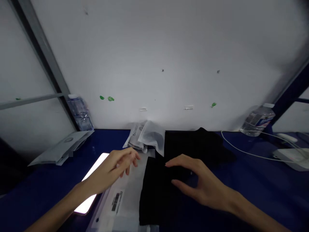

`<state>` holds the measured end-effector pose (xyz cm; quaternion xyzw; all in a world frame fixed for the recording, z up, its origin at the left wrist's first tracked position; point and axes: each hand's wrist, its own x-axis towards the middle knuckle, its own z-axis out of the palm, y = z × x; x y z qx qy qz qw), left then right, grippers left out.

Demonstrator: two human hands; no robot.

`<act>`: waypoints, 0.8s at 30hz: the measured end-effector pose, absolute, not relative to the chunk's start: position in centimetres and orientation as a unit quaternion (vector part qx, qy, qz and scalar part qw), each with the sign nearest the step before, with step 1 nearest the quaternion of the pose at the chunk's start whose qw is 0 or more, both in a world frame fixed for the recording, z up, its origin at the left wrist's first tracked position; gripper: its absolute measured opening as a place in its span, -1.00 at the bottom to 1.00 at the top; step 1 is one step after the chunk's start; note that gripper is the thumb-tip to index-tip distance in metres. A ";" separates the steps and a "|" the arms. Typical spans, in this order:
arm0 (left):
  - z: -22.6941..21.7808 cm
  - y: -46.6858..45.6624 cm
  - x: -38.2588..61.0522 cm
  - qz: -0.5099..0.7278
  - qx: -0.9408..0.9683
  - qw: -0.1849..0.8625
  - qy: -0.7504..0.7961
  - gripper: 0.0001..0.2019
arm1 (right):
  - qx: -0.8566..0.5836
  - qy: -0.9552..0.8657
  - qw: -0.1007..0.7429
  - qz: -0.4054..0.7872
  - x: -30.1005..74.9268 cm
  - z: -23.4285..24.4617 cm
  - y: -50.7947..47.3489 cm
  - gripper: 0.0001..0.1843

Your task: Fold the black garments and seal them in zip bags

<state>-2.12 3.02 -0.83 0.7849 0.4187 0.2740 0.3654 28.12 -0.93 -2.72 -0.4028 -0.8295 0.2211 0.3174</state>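
My left hand [120, 162] hovers over a frosted plastic packing bag [130, 190], its fingers loosely bent and apart, holding nothing that I can see. The bag lies flat, with a barcode label [117, 201] on it. My right hand [200, 180] is open, thumb and fingers spread, just above or touching a folded black cloth [156, 193]; contact is hard to tell. The cloth overlaps the bag's right side. Behind it, more black fabric [193, 141] stretches back toward the wall. A phone [88, 203] with a bright white screen lies partly under my left forearm.
Crumpled small packing bags [147, 135] lie against the white wall [154, 64]. Flat packets [62, 148] rest at the left. A water bottle [80, 112] stands at back left, another bottle [258, 120] leans at right. A white cable [243, 153] runs to a white box [292, 158].
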 end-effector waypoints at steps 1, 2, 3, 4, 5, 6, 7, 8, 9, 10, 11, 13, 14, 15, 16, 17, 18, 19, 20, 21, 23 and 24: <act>-0.7 2.8 -2.1 0.247 0.802 0.339 0.425 -0.65 | -0.395 -0.845 0.303 0.195 27.9 -3.0 -0.9 -0.62; -0.5 2.6 -2.0 0.223 0.816 0.312 0.433 -0.68 | -0.390 -0.857 0.290 0.169 27.7 -3.2 -1.0 -0.59; -0.3 2.4 -2.0 0.202 0.824 0.288 0.443 -0.69 | -0.391 -0.865 0.280 0.141 27.4 -3.3 -1.0 -0.54; -0.2 2.2 -1.9 0.185 0.829 0.273 0.452 -0.69 | -0.394 -0.870 0.272 0.113 27.2 -3.4 -1.0 -0.48; -0.1 2.1 -1.9 0.171 0.831 0.266 0.459 -0.69 | -0.398 -0.873 0.266 0.088 27.1 -3.5 -1.1 -0.41; 0.0 2.0 -1.8 0.158 0.831 0.267 0.462 -0.68 | -0.399 -0.875 0.265 0.070 26.9 -3.5 -1.2 -0.35; 0.1 2.0 -1.8 0.146 0.830 0.273 0.463 -0.67 | -0.397 -0.876 0.268 0.056 26.8 -3.6 -1.4 -0.32; 0.1 2.0 -1.7 0.137 0.830 0.278 0.464 -0.66 | -0.391 -0.878 0.273 0.048 26.7 -3.6 -1.6 -0.31; 0.0 2.1 -1.6 0.130 0.830 0.281 0.463 -0.65 | -0.384 -0.880 0.276 0.045 26.6 -3.7 -1.7 -0.31; 0.0 2.1 -1.6 0.127 0.831 0.281 0.464 -0.64 | -0.379 -0.883 0.274 0.047 26.5 -3.8 -1.9 -0.31; -0.1 2.2 -1.6 0.126 0.831 0.279 0.464 -0.63 | -0.379 -0.884 0.268 0.053 26.3 -3.9 -2.0 -0.29; -0.3 2.3 -1.7 0.132 0.832 0.271 0.466 -0.64 | -0.394 -0.883 0.244 0.074 26.0 -4.3 -2.0 -0.23; -0.4 2.3 -1.8 0.136 0.832 0.268 0.466 -0.66 | -0.406 -0.879 0.234 0.086 25.8 -4.5 -1.9 -0.22; -0.5 2.3 -2.0 0.138 0.832 0.265 0.467 -0.68 | -0.417 -0.874 0.228 0.098 25.6 -4.7 -1.8 -0.23; -0.6 2.4 -2.1 0.139 0.832 0.265 0.467 -0.71 | -0.426 -0.869 0.228 0.107 25.4 -5.0 -1.7 -0.29; -0.8 2.3 -2.2 0.137 0.832 0.266 0.468 -0.73 | -0.432 -0.864 0.233 0.114 25.2 -5.2 -1.6 -0.36; -0.8 2.3 -2.3 0.135 0.831 0.266 0.470 -0.74 | -0.436 -0.859 0.242 0.117 25.1 -5.4 -1.5 -0.43; -0.9 2.3 -2.4 0.132 0.831 0.266 0.470 -0.73 | -0.438 -0.855 0.254 0.116 25.0 -5.6 -1.4 -0.48; -0.9 2.3 -2.4 0.130 0.832 0.265 0.470 -0.72 | -0.439 -0.851 0.265 0.114 24.9 -5.7 -1.4 -0.52; -0.9 2.2 -2.4 0.128 0.833 0.263 0.469 -0.71 | -0.437 -0.849 0.276 0.111 24.9 -5.8 -1.3 -0.55; -0.7 2.2 -2.3 0.126 0.838 0.258 0.465 -0.68 | -0.439 -0.842 0.296 0.108 24.9 -6.0 -1.3 -0.62; -0.6 2.2 -2.2 0.126 0.840 0.257 0.461 -0.67 | -0.443 -0.836 0.303 0.109 24.9 -6.1 -1.3 -0.66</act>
